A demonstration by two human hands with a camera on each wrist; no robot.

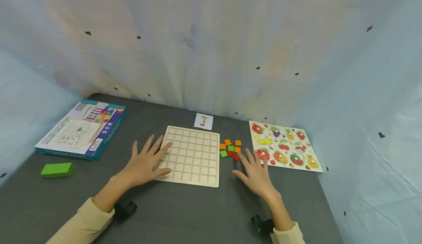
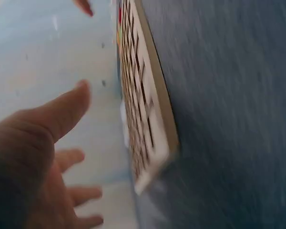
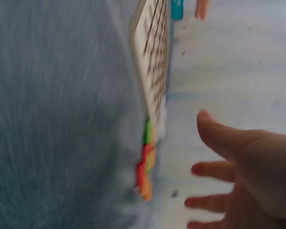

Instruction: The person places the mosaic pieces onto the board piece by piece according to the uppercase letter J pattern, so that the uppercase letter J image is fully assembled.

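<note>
A wooden grid board [image 1: 191,156] lies flat in the middle of the dark table. My left hand [image 1: 145,163] is spread over its left edge, fingers apart, holding nothing; in the left wrist view that hand [image 2: 52,157] appears beside the board [image 2: 152,109]. Just right of the board lie several small orange, green and red square tiles [image 1: 230,148]. My right hand [image 1: 255,174], fingers spread and holding nothing, is nearest to these tiles and the fruit board's lower left corner. The right wrist view has the hand [image 3: 233,167] apart from the tiles [image 3: 145,171].
Behind the grid board lies a small card [image 1: 203,121] with a coloured pattern. A fruit picture board [image 1: 285,147] is at the right. At the left are a flat box [image 1: 82,128] and a green block [image 1: 57,170]. A curtain [image 1: 211,53] hangs behind the table.
</note>
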